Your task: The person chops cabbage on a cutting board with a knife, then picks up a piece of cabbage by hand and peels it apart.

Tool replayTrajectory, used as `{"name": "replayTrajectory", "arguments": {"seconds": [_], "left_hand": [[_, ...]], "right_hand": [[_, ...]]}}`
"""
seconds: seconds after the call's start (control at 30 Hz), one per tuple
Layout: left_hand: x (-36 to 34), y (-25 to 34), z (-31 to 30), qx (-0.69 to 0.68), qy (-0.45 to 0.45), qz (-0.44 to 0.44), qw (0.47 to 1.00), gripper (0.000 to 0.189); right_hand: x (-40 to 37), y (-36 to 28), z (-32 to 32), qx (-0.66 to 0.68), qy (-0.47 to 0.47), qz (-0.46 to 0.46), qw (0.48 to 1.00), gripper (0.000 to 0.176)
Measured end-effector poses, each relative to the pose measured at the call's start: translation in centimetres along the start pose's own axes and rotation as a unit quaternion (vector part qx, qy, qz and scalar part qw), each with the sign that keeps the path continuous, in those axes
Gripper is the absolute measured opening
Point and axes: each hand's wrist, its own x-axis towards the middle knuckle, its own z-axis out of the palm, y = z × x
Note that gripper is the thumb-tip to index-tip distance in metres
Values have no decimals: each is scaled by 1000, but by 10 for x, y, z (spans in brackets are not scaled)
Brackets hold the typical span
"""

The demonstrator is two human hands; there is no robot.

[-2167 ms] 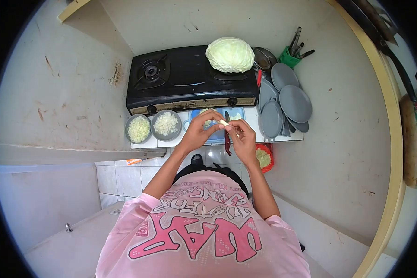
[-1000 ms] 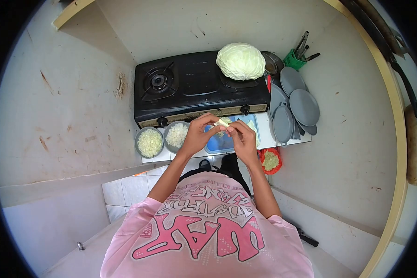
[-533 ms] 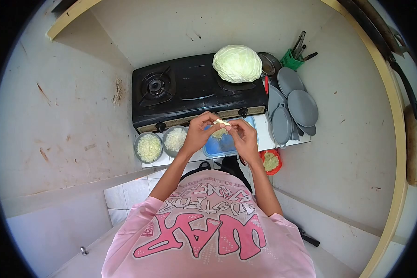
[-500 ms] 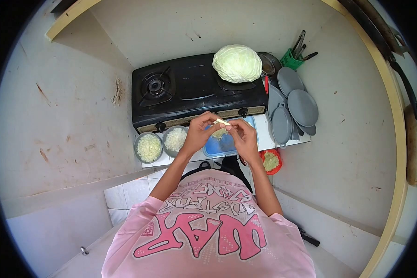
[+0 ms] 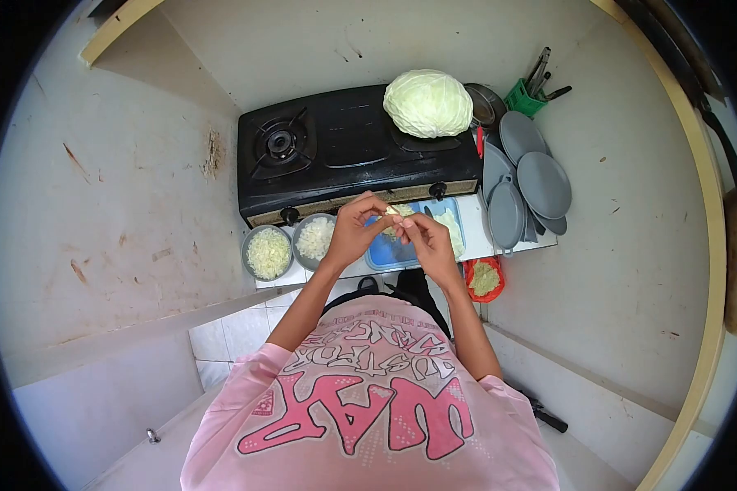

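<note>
My left hand [image 5: 360, 227] pinches a small pale vegetable piece [image 5: 391, 210] between thumb and fingers. Just to its right, my right hand [image 5: 431, 245] is closed at the fingertips against the same piece. Its exact kind is too small to tell. Beneath both hands lies a blue cutting board [image 5: 395, 260] with chopped pale bits partly hidden by my left hand. A pale green cabbage leaf [image 5: 451, 231] rests on the board's right side, near a dark knife handle [image 5: 428, 211].
Left of the board stand two grey bowls, one with chopped cabbage [image 5: 269, 253], one with white pieces [image 5: 315, 238]. Behind is a black gas stove [image 5: 344, 131] bearing a whole cabbage [image 5: 428, 103]. Grey pans [image 5: 544, 186] and a red bag [image 5: 472, 290] are at right.
The pale piece shows less between my fingertips. More of the leaf on the board's right side is visible. The whole view has shifted slightly.
</note>
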Motion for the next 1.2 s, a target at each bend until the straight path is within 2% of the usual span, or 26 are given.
{"name": "replayTrajectory", "arguments": {"seconds": [0.1, 0.23, 0.33, 0.43, 0.53, 0.63, 0.77, 0.87, 0.9, 0.93, 1.03, 1.07, 1.2], "left_hand": [[-6, -2, -1, -5, 15, -9, 1000, 9], [-11, 6, 2, -50, 21, -40, 998, 10], [-14, 5, -1, -51, 15, -69, 996, 13], [-20, -7, -5, -46, 3, -52, 998, 17], [-25, -18, -1, -104, 4, -111, 988, 19], [-30, -32, -1, -139, -16, -153, 978, 21], [-37, -58, 0, -92, 8, -147, 985, 17], [-43, -86, -5, -13, 4, -157, 987, 19], [-46, -94, -6, 11, 0, -167, 986, 19], [-48, -104, -7, 51, 4, -167, 985, 20], [-54, -129, -10, 165, -30, -156, 974, 21], [-55, -136, -13, 216, -49, -144, 965, 25], [-56, -159, -9, 330, -56, -113, 935, 18]], "right_hand": [[-2, 11, 5, 58, 11, 16, 998, 21], [-3, 18, 6, 72, -6, 28, 997, 20], [-5, 25, 6, 115, -24, 62, 991, 20], [-6, 30, 3, 178, -53, 111, 976, 20], [-10, 38, -1, 266, -81, 155, 948, 24], [-17, 45, -5, 282, -62, 195, 937, 26], [-28, 76, -24, 169, -26, 220, 960, 20], [-44, 135, -43, -28, 109, 181, 977, 21], [-51, 149, -47, -99, 150, 161, 970, 22], [-56, 156, -49, -137, 183, 187, 955, 23], [-74, 179, -53, -354, 221, 78, 906, 26], [-78, 188, -53, -356, 215, 68, 907, 30], [-81, 197, -49, -393, 190, 62, 898, 40]]}}
